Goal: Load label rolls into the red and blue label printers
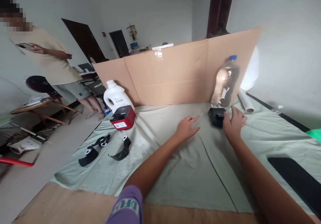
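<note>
Perilously Close: Black Device [215, 117] Crowds Clear Bottle [225, 86]

Possibly a shove toward the far side would tip the tall bottle, which stands just behind the device, against the cardboard panel [173, 86]; whether bottle and device touch, I cannot tell; rumpled folds in the green cloth [180, 183] could also snag the device's base if it were dragged. The device sits right of centre, toward the far edge of the cloth; the right hand [234, 123] meets its right side, thumb at the edge and fingers loosely bent, though a firm grasp cannot be confirmed; the left hand [187, 128] hovers to its left, fingers apart and extended, apparently holding nothing, clear of the device.
</note>
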Tool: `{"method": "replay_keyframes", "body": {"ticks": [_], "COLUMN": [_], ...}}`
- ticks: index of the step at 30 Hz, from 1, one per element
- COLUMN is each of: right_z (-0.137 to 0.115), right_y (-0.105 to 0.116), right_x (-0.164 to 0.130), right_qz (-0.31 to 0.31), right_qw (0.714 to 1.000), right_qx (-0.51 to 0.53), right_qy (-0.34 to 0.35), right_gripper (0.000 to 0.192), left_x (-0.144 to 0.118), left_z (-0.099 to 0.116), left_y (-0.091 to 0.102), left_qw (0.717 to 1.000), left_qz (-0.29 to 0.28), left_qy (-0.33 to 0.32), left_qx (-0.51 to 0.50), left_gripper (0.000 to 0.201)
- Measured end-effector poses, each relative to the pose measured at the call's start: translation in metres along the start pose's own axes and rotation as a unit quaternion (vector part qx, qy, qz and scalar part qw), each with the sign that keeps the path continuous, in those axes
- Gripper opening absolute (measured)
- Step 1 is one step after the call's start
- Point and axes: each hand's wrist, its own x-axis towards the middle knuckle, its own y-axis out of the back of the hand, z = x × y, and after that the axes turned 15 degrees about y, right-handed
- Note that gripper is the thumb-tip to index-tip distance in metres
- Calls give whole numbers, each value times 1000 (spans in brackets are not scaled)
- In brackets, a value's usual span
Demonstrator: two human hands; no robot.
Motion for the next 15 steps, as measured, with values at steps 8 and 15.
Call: {"method": "replay_keyframes", "body": {"ticks": [8,15], "right_z": [-142,-288], "right_y": [-28,-149], "right_x": [-91,-107], "right_qz": [-209,-328], "right_qw": [936,835], "right_qx": [132,384], "right_qy": [249,220], "right_gripper": [39,48], "left_x": [-98,-101], "left_z": [-231,-329], "left_y": [243,214], "left_qw": [890,743], "left_qz": [373,376], "left_qy": [214,405], "left_qx": [-151,-377], "left_gripper": [28,33]}}
